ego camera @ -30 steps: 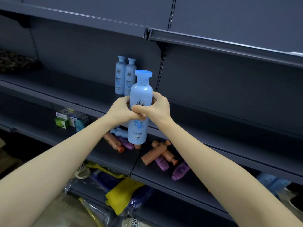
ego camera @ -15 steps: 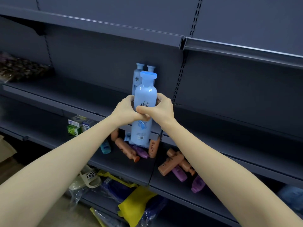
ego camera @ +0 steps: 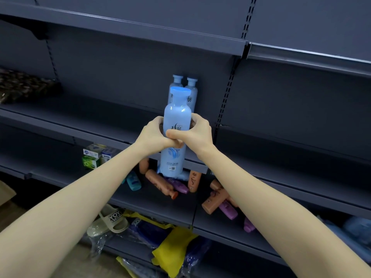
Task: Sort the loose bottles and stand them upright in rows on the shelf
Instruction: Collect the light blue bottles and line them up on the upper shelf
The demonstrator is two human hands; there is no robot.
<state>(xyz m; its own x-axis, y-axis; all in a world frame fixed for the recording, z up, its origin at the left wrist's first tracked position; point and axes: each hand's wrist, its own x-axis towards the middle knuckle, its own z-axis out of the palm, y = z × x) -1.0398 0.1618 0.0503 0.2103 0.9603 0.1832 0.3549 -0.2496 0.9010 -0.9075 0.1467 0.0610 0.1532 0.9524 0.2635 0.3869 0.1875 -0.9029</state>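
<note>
A tall light blue bottle (ego camera: 176, 115) with a blue cap is held upright in the air before the middle shelf (ego camera: 86, 115). My left hand (ego camera: 151, 134) grips its waist from the left and my right hand (ego camera: 195, 133) grips it from the right, thumbs meeting in front. Two matching blue bottles (ego camera: 191, 91) stand upright side by side at the back of that shelf, directly behind the held one. On the shelf below lie loose bottles: brown ones (ego camera: 160, 182), purple ones (ego camera: 227, 210) and a small teal one (ego camera: 133, 181).
Small boxes (ego camera: 94, 155) sit at the left of the lower shelf. A dark patterned bundle (ego camera: 24, 85) lies at the far left of the middle shelf. A slipper (ego camera: 109, 220) and yellow and blue bags (ego camera: 174, 243) crowd the bottom level. An upper shelf edge (ego camera: 140, 31) overhangs.
Both hands have carried the blue bottle up and toward the middle shelf, and it now lines up in front of the two standing bottles. The view has shifted left.
</note>
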